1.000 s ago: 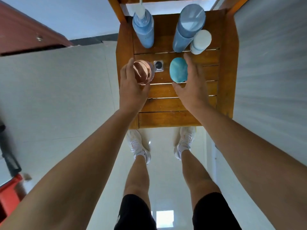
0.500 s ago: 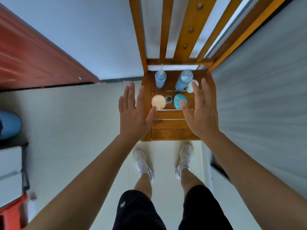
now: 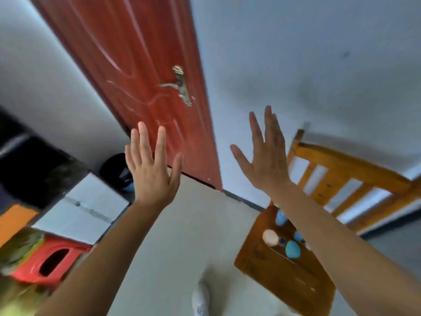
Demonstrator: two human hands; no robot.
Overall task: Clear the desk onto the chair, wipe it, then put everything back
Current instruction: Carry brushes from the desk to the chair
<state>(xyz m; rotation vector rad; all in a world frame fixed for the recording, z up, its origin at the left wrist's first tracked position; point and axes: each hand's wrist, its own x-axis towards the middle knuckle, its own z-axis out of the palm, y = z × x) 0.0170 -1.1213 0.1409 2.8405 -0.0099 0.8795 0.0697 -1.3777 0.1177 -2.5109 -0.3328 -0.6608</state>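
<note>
Chair (image 3: pixel 280 277) stands at the lower right of the frame, its slatted back (image 3: pixel 346 176) against the pale wall. On the seat's rear part sit a round cream-topped jar (image 3: pixel 270 237), a teal oval thing (image 3: pixel 292 249) just beside it, a small dark item (image 3: pixel 282 241) between the two, and a blue bottle (image 3: pixel 280 217) nearer the backrest. A second blue bottle (image 3: pixel 298 236) shows at the edge of the right forearm, which crosses in front of the seat and hides part of it.

Both hands are raised in the middle of the frame, well above the chair and touching nothing. The left hand (image 3: pixel 151 169) has straight, spread fingers and holds nothing; the right hand (image 3: pixel 267 156) is likewise flat and empty, thumb out to the left.

Behind the hands a red door (image 3: pixel 136 65) with a metal handle (image 3: pixel 180 85) runs from the upper left. A white box (image 3: pixel 84 208) and a red stool (image 3: pixel 50 263) lie at the lower left. A white shoe (image 3: pixel 200 299) shows at the bottom centre.
</note>
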